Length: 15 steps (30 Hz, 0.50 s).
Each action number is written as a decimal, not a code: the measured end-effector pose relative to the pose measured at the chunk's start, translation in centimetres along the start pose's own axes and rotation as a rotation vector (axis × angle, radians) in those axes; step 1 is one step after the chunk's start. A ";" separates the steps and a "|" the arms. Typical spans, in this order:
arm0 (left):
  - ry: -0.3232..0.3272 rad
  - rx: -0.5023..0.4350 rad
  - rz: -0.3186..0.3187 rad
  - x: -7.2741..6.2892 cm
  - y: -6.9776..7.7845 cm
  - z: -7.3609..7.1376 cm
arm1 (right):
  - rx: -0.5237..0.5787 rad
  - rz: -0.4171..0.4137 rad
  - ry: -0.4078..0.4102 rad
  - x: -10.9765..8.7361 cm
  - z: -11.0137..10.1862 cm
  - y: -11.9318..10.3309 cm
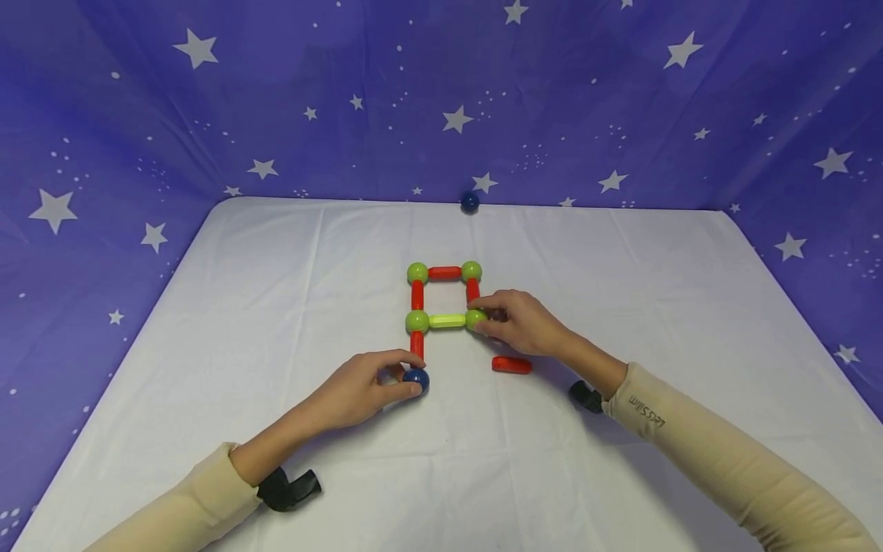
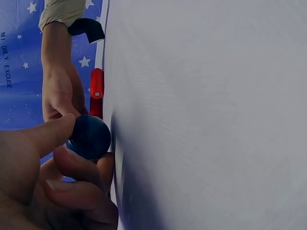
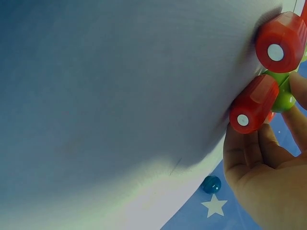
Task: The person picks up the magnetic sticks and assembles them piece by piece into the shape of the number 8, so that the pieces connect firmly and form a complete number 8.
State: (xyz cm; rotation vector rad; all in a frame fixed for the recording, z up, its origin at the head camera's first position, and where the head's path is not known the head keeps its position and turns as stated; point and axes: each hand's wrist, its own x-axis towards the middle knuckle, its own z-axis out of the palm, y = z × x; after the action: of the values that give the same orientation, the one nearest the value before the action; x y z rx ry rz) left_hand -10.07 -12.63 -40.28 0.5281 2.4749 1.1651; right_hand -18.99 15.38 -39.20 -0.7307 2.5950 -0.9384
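Observation:
On the white table, green balls and red rods form a square, closed at the front by a lime-green rod (image 1: 447, 321). From its front left green ball (image 1: 417, 321) a red rod (image 1: 417, 345) extends toward the person. My left hand (image 1: 355, 387) pinches a blue ball (image 2: 90, 136) between thumb and fingers, right at that rod's near end. At the square's front right corner, my right hand (image 1: 524, 322) grips a green ball (image 1: 475, 319), its fingertips also by the red rod (image 1: 472, 290) behind it. A loose red rod (image 1: 512, 365) lies in front of the right hand.
Another blue ball (image 1: 470, 202) sits at the table's far edge. A purple cloth with stars (image 1: 457, 119) surrounds the back and sides of the white tabletop (image 1: 310, 268). Black wrist mounts (image 1: 290, 489) stick out below both sleeves.

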 end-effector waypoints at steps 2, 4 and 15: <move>0.007 0.000 0.000 0.0 0.0 0.1 | 0.002 -0.002 0.000 0.0 0.0 0.0; 0.017 -0.001 0.007 0.0 -0.1 0.2 | 0.003 -0.005 0.001 0.0 0.0 0.0; 0.067 -0.020 0.051 -0.1 -0.3 0.6 | -0.001 -0.010 0.008 0.0 0.0 0.0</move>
State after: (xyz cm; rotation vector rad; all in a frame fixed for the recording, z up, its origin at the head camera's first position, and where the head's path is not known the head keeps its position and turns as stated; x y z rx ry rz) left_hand -9.74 -12.50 -40.89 0.5579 2.5170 1.2458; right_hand -18.95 15.41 -39.23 -0.7428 2.6011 -0.9449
